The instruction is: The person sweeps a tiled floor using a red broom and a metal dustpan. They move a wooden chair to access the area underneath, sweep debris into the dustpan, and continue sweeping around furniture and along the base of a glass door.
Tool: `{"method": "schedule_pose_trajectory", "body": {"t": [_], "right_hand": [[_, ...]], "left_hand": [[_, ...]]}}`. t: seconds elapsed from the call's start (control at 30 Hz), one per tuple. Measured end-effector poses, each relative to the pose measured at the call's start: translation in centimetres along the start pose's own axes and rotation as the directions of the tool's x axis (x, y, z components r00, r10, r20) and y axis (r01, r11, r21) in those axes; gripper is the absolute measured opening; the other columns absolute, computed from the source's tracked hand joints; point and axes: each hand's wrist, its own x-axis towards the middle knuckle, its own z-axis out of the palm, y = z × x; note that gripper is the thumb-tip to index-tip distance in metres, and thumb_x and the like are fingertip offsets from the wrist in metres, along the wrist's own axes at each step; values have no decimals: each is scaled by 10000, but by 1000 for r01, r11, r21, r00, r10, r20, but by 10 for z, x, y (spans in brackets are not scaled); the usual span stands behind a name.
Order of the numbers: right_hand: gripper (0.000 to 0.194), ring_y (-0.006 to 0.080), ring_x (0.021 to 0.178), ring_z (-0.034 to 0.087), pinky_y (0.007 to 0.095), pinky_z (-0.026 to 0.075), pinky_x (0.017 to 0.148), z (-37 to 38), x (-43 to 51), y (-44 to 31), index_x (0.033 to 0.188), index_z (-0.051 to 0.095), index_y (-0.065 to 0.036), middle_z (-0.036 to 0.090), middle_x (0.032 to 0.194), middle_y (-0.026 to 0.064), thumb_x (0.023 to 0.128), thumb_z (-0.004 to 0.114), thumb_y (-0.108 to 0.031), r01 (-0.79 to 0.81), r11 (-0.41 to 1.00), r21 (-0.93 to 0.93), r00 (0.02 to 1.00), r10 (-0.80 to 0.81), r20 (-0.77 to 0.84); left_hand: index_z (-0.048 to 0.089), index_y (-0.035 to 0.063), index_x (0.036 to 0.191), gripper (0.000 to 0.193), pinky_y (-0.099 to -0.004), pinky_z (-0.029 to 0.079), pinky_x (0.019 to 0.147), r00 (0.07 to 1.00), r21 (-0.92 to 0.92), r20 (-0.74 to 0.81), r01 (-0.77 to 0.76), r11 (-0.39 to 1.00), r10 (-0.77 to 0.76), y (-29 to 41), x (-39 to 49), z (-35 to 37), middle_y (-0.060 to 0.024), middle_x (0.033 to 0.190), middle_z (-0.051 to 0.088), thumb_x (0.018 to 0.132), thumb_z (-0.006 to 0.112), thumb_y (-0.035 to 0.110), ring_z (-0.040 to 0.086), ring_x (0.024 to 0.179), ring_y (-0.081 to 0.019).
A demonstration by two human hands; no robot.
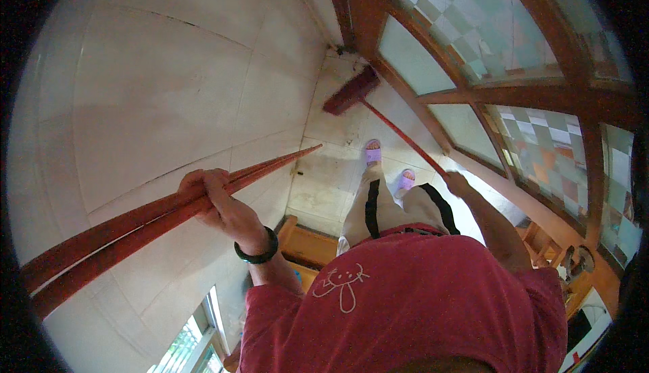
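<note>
My left hand (220, 200) is wrapped around two long red poles (147, 221) held side by side, slanting from the lower left toward the middle; they look like wooden or bamboo sticks. A dark bracelet is on that wrist. Low on the right, my right hand (456, 183) grips the end of a thin red handle (403, 132). The handle runs up and left to a broom (352, 90) with a wide dark red head, which lies at the floor near the corner, beside the wooden frame. The broom head is slightly blurred.
A pale tiled wall (167, 94) rises on the left. Wood-framed glass panels (532, 145) stand on the right. My feet in purple slippers (373, 154) are on the tiled floor (324, 170). Wooden furniture (309, 246) is by my left side, and a wooden stool (540, 241) behind my right arm.
</note>
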Motion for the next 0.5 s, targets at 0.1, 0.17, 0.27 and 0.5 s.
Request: {"method": "schedule_pose_trajectory", "body": {"t": [0.1, 0.17, 0.27, 0.5], "right_hand": [[290, 388, 785, 584, 466, 471, 738, -4, -62, 26, 979, 580, -4, 618, 826, 203, 888, 437, -239, -33, 997, 67, 997, 28, 65], [332, 379, 804, 596, 438, 467, 715, -19, -102, 36, 1017, 588, -25, 628, 866, 206, 900, 433, -295, -34, 995, 95, 992, 22, 121], [324, 378, 793, 598, 440, 463, 706, -38, -130, 32, 991, 587, -13, 628, 852, 207, 904, 440, -289, 66, 981, 181, 998, -67, -4], [254, 436, 763, 570, 493, 471, 681, -42, 38, -37, 934, 596, 16, 588, 862, 273, 833, 548, -213, 339, 941, 10, 886, -315, -340]], "left_hand": [[499, 47, 976, 116, -272, 421, 644, 999, -12, -30, 27, 1000, -27, -1, -2, -4, -52, 805, 520, 862, 500, 32, 498, 693, -143], [501, 47, 975, 114, -272, 422, 642, 999, -22, -34, 25, 999, -26, -1, -3, -7, -53, 797, 522, 861, 502, 34, 499, 692, -144], [503, 49, 973, 118, -272, 423, 634, 999, -30, -42, 18, 999, -19, 0, -3, -9, -54, 783, 524, 856, 505, 32, 499, 690, -143], [475, 44, 928, 112, -254, 414, 619, 993, -43, -96, 59, 997, -63, 11, -14, 7, -46, 714, 496, 824, 489, 6, 474, 649, -130]]}}
